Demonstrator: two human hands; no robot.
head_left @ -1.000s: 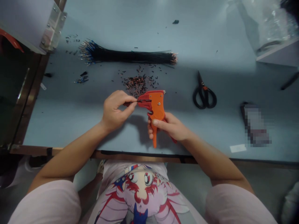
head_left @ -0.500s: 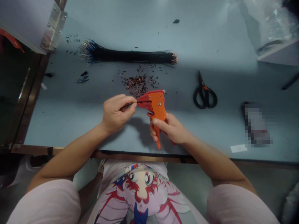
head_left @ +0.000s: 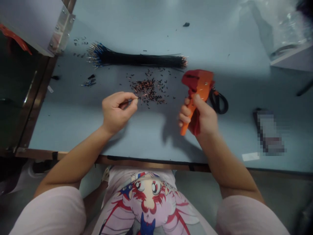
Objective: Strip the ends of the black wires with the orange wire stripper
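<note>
1. Pale blue desk [head_left: 66, 127]: a bundle of black wires [head_left: 137, 60] lies at 12 o'clock; a heap of insulation scraps [head_left: 146, 91] sits just below it;
2. Left hand [head_left: 116, 111] pinches a thin wire [head_left: 129, 102] between thumb and fingers;
3. Right hand [head_left: 201, 117] grips an orange wire stripper [head_left: 198, 83] at 2 o'clock, apart from the wire, beside black-handled scissors [head_left: 220, 104];
4. Scraps show some stripping done; many wires remain bundled.

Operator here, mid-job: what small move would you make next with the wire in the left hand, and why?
Probably lay the thin wire down beside the wire bundle. The left hand pinches it on its own, while the right hand holds the orange wire stripper up and well away from it, so the tool isn't on the wire.
</note>
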